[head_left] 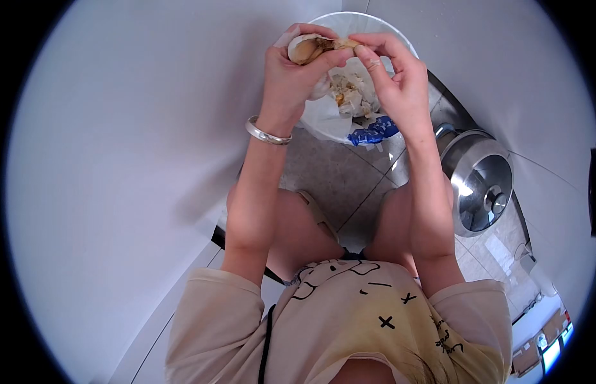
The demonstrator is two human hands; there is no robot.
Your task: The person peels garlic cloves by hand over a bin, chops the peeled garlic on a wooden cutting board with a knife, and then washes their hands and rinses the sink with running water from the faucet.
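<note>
Over the bin, my left hand (298, 70) wraps round what looks like a partly peeled garlic bulb (306, 50), white outside with a tan, brownish part exposed. My right hand (400, 77) pinches a small yellowish piece (346, 44) at the bulb's right side, thumb and forefinger closed on it. The two hands almost meet there, and I cannot tell whether the piece is still joined to the bulb. Beneath them stands a round white bin (320, 125) with a thin liner. Pale skins and scraps (354, 93) lie inside it.
A blue printed wrapper (373, 130) hangs at the bin's near rim. On the floor to the right sits a steel pot with a glass lid (480, 185). A white wall or panel (131, 128) rises close on the left. Grey tiles (330, 166) show between my legs.
</note>
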